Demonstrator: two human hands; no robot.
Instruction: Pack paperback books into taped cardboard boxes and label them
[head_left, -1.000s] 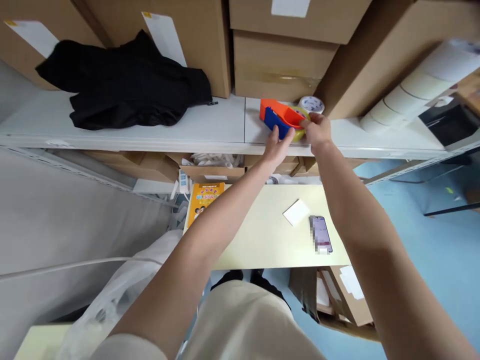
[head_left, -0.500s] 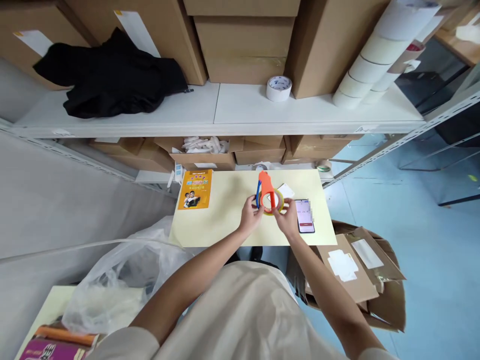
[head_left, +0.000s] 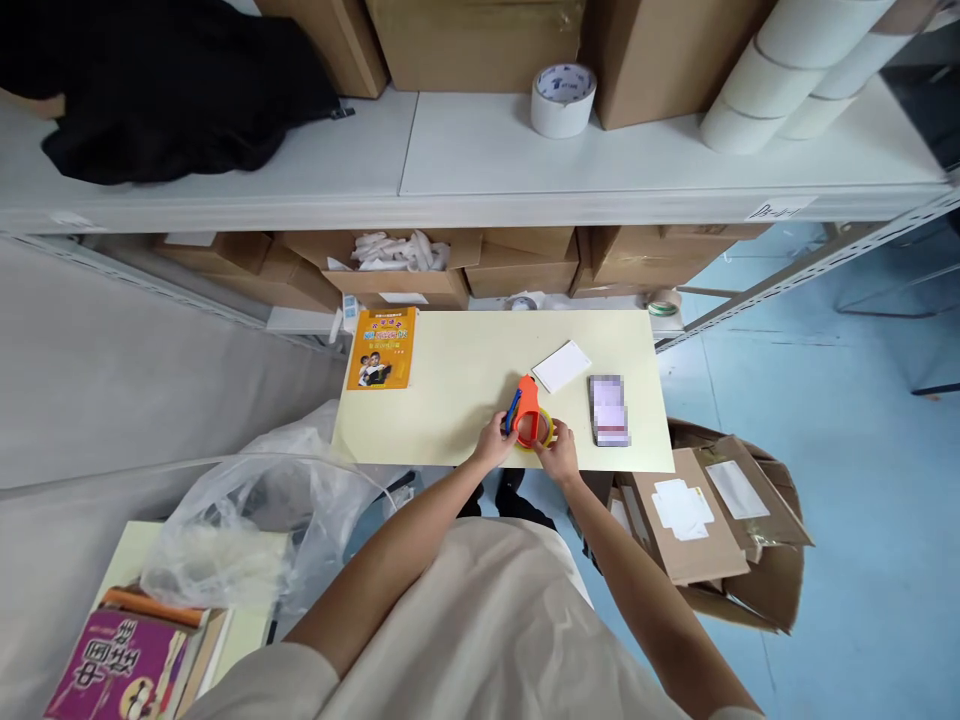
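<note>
Left hand (head_left: pixel 495 442) and right hand (head_left: pixel 559 457) grip a tape dispenser (head_left: pixel 528 394) from either side over the desk's (head_left: pixel 457 375) near edge, near a phone (head_left: pixel 609 410). Even, light pressure should keep dispenser and yellow roll (head_left: pixel 550 429) together.

Across the worktop (head_left: pixel 457 375), a wide passage is left between the orange book (head_left: pixel 381 348) and the tape dispenser (head_left: pixel 528 402); to the dispenser's right, room is partly taken up by the white card (head_left: pixel 562 366) and phone (head_left: pixel 609 410); past the far edge, the way is barred by cardboard boxes (head_left: pixel 521 277)
</note>
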